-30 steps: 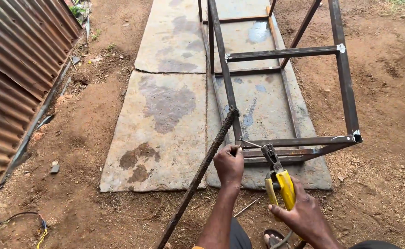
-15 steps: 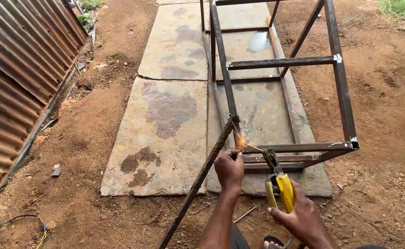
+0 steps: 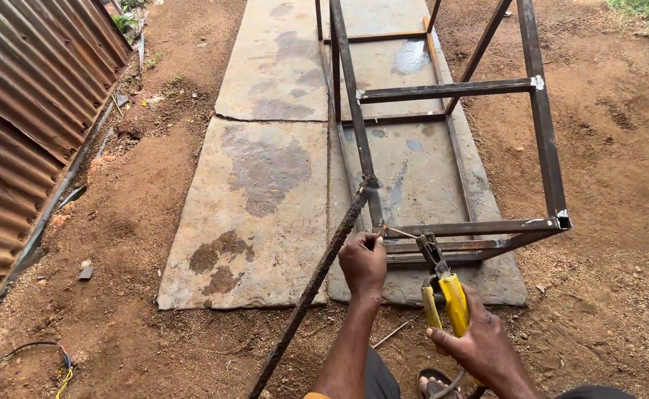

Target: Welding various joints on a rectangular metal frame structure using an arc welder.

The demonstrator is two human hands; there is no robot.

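Your left hand [image 3: 363,262] is closed in a fist on the rusty bar [image 3: 317,277], which leans from the dirt near you up to the metal frame [image 3: 542,133], its top end touching the upright at the frame's near left corner. Your right hand [image 3: 479,343] has its fingers wrapped tight round the yellow handle of the welding holder [image 3: 442,292], and the thin rod [image 3: 400,232] clamped in it points left, its tip right beside your left knuckles. That's the worry: bare skin just beside where an arc would strike, so sparks or a hot rod tip could burn that hand. The bar only leans, so if your grip eases it could slide off the upright and the joint would land crooked. The frame sits on the concrete slabs [image 3: 265,192], and there are damp-looking dark patches on them; wet ground near live welding gear could give you a shock. A loose cable [image 3: 40,351] lies in the dirt far left, near the corrugated sheet [image 3: 21,111], well apart from you but easy to snag. Your sandal [image 3: 436,380] looks open, so falling slag could reach your foot
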